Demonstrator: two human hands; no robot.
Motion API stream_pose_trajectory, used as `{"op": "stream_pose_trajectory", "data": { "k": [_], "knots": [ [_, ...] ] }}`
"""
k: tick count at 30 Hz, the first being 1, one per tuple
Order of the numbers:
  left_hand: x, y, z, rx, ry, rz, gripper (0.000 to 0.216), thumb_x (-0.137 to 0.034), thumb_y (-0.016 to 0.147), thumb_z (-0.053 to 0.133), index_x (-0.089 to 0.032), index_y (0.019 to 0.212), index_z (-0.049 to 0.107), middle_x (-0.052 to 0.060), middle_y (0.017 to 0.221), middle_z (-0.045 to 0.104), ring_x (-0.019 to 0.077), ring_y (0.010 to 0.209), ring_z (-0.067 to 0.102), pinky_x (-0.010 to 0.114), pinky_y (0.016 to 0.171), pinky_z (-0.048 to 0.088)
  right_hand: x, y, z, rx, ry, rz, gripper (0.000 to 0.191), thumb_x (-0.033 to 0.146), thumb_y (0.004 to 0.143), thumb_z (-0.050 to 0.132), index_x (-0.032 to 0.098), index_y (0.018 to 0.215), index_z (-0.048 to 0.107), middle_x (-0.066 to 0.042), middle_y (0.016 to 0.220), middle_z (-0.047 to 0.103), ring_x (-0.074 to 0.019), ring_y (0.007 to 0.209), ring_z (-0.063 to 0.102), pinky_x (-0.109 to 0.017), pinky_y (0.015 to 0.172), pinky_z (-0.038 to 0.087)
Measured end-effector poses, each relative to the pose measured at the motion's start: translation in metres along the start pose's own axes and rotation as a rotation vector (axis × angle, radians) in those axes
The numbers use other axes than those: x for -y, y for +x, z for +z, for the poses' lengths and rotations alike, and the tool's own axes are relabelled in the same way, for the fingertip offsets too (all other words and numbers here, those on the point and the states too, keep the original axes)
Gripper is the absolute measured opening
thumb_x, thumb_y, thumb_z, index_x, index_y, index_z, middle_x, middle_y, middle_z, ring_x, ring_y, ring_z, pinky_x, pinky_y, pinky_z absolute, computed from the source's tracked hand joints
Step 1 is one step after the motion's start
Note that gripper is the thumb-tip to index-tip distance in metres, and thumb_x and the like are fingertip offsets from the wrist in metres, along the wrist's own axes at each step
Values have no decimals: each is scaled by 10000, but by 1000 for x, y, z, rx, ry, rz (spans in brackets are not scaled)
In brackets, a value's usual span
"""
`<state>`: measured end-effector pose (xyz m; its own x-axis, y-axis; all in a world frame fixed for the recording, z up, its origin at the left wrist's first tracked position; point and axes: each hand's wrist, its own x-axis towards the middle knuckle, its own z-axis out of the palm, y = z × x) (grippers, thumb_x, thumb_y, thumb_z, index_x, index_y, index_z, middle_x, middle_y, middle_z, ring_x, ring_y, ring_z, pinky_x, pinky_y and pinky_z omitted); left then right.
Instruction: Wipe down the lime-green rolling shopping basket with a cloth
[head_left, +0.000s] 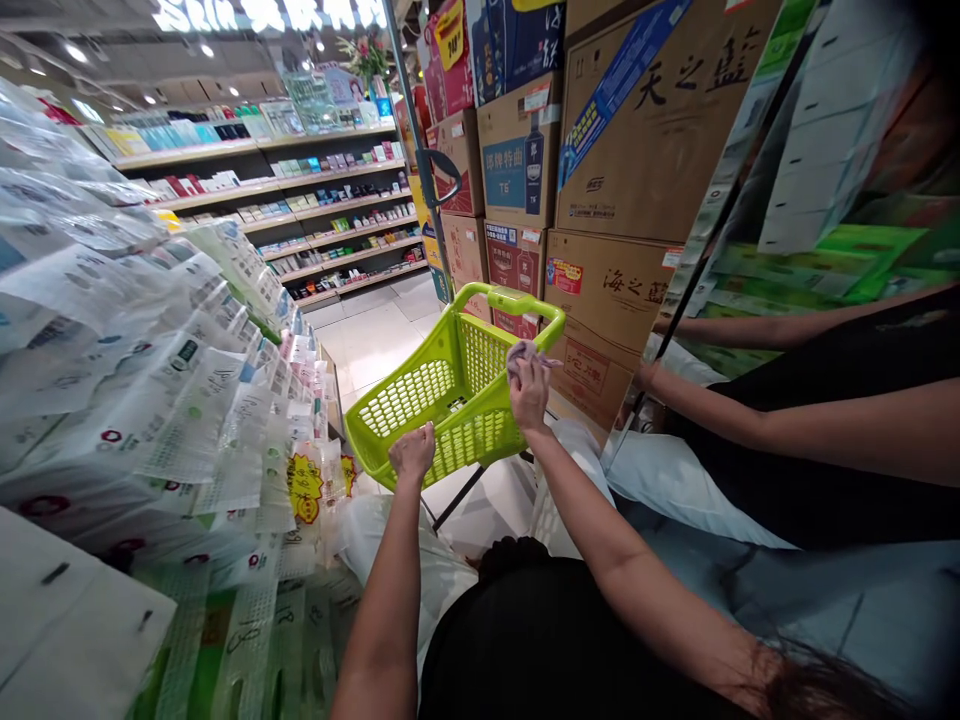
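Note:
A lime-green plastic shopping cart point(401, 392) with perforated basket walls stands in front of me, tilted in my view. The near rim of its basket is in the closed grip of my left hand point(412, 450). Farther along toward the cart handle point(511, 297), my right hand point(529, 393) is closed on a crumpled pale purple cloth point(519, 357). That cloth lies against the rim near the handle's right end. A few small holes and slots show in the basket's floor, and part of the near side is hidden behind my hands.
Stacked cardboard cartons point(517, 165) rise beyond the cart on the right. Plastic-wrapped packs point(187, 350) with price tags crowd my left. Cosmetics shelves point(330, 190) stand behind a tiled floor point(375, 330). A mirror-like panel point(750, 420) at right reflects an arm and dark clothing.

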<state>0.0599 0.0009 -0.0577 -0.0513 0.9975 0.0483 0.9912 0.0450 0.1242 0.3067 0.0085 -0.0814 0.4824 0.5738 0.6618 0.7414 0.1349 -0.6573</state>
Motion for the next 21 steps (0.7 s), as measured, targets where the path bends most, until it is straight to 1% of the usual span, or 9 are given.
{"op": "stream_pose_trajectory", "data": {
  "k": [4,6,7,9,12,13,17,18,21],
  "knots": [
    [-2,-3,-2,13,-8,-10,661,-510,1048,233,-213,990,821,139,1077,793,285,985,736,362,827,515,21,-26,12,248,-44,-152,450,40,923,407,208,1262,651,-136,1505,556,-312,1335,463,-543,1123,419],
    [-2,-5,-2,17,-14,-11,647,-497,1051,238,-218,997,819,137,1093,792,285,997,736,365,835,513,25,-33,16,339,-37,-238,459,19,909,415,226,1230,671,-113,1487,589,-311,1327,478,-533,1101,446],
    [-2,-5,-2,15,-17,-9,645,-493,1051,239,-217,996,820,137,1097,792,286,999,736,366,836,513,24,-31,16,354,-33,-256,446,18,909,417,229,1201,681,-108,1450,621,-312,1318,485,-533,1091,455],
    [-3,-6,-1,5,-22,-8,647,-483,1052,238,-213,983,823,138,1090,794,287,995,739,367,835,512,18,-18,12,297,-35,-215,391,41,922,425,218,1146,691,-115,1368,671,-316,1301,495,-554,1095,447],
    [-4,-7,0,-7,-26,-14,646,-473,1052,243,-203,978,825,144,1076,796,289,992,740,370,838,510,7,0,4,171,-42,-144,347,66,923,437,190,1123,692,-134,1359,665,-317,1296,501,-599,1142,391],
    [-4,-8,0,-7,-27,-18,642,-473,1052,246,-203,979,825,145,1079,796,289,993,740,371,843,508,6,2,3,187,-36,-170,355,63,919,432,191,1119,695,-131,1362,662,-314,1292,506,-600,1142,392],
    [-3,-10,0,-10,-48,-16,626,-477,1056,251,-212,991,815,135,1104,794,280,996,737,370,857,499,4,-4,1,387,10,-347,405,58,910,413,232,1116,715,-89,1317,695,-303,1267,518,-555,1082,463],
    [-3,-10,1,-15,-57,-6,619,-474,1058,251,-214,998,810,132,1107,794,277,998,737,366,857,498,4,-6,1,387,11,-343,399,68,914,417,235,1118,717,-86,1315,697,-302,1262,518,-548,1076,468],
    [0,-13,1,-34,-74,19,588,-450,1061,263,-213,1016,800,126,1115,793,271,1011,735,357,870,492,8,-12,6,288,-17,-243,388,71,917,415,213,1120,714,-103,1325,688,-302,1256,522,-562,1111,434]
  ]
}}
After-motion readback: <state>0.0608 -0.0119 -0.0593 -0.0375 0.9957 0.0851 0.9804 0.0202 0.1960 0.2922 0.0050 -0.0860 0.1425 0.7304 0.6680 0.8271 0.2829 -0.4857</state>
